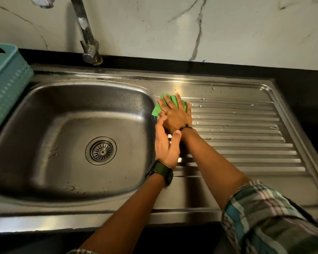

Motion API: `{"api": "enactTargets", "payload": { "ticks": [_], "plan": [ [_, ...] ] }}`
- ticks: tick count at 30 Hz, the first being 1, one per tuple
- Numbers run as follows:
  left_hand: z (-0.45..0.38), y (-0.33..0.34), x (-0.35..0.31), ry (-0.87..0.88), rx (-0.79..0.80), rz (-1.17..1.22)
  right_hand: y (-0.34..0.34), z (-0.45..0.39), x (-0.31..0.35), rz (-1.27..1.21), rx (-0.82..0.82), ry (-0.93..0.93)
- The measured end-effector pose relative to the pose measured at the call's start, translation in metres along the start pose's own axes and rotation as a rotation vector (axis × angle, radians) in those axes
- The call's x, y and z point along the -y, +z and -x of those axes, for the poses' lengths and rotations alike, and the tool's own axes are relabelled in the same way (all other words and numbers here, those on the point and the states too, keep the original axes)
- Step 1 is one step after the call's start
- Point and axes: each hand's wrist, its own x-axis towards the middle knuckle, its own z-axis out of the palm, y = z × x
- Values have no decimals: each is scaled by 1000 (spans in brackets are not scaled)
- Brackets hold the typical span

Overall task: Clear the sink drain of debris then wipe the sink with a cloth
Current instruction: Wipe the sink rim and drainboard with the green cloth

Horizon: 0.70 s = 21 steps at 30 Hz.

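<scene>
A person's right hand (pixel 176 112) presses flat on a green cloth (pixel 157 109) at the near-left corner of a steel sink's ribbed draining board (pixel 246 125), just beside the rim of the basin (pixel 53 125). The fingers (pixel 168 101) are spread wide and lie open on top of the cloth, pinning it down rather than gripping it; green fabric shows past the fingertips and along the hand's left edge. The left hand (pixel 165 143) rests against the right wrist, its fingers loosely open and its thumb (pixel 175 136) lying across the wrist next to a thin dark bracelet (pixel 186 127); it holds nothing that can be seen. A dark watch (pixel 162 172) sits on the left wrist, and a rolled plaid sleeve (pixel 268 217) covers the right upper arm.

The basin stands to the left of the hands, its round drain strainer (pixel 101 150) in the middle of the floor, with streaks and droplets on the metal around it. Water drops dot the far part of the draining board. A chrome tap (pixel 86 33) rises behind the basin against a marble-patterned wall (pixel 228 30), and a teal plastic basket (pixel 6 79) sits at the sink's left edge. The sink is set into a black table (pixel 310 85).
</scene>
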Motion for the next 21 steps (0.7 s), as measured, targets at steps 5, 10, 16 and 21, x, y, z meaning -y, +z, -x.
{"api": "enactTargets", "payload": {
  "ticks": [5,10,16,21],
  "plan": [
    [3,-1,-2,-28,-35,-26,6,47,-33,-18,-62,26],
    [5,-2,-2,-58,-15,8,-15,95,-166,-9,-51,352],
    [5,4,2,12,46,-63,-12,93,-139,-24,-59,357],
    [-3,4,6,-13,-16,-44,18,76,-11,69,-15,-68]
  ]
}}
